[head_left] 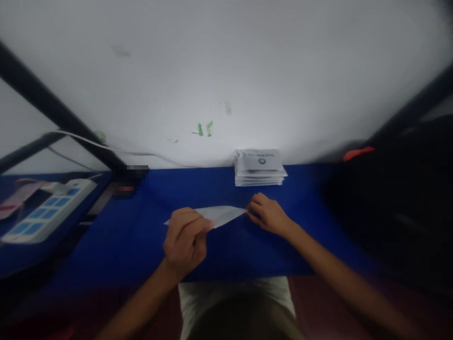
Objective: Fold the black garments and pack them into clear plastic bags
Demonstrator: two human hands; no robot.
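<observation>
Lap in pale cloth [191,302] nearest me. I see the left hand [186,238] pinching a thin, flat white packet [222,215] above the blue tabletop [226,259]; right hand [268,214] curled at its right tip, whether gripping I can't tell. Stacked white printed packets [260,172] behind.

The packet stack [260,171] blocks passage beyond the right hand [266,215].

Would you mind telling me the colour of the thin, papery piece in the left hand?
The thin, papery piece is white, slightly greyish here, in the head view.
</observation>
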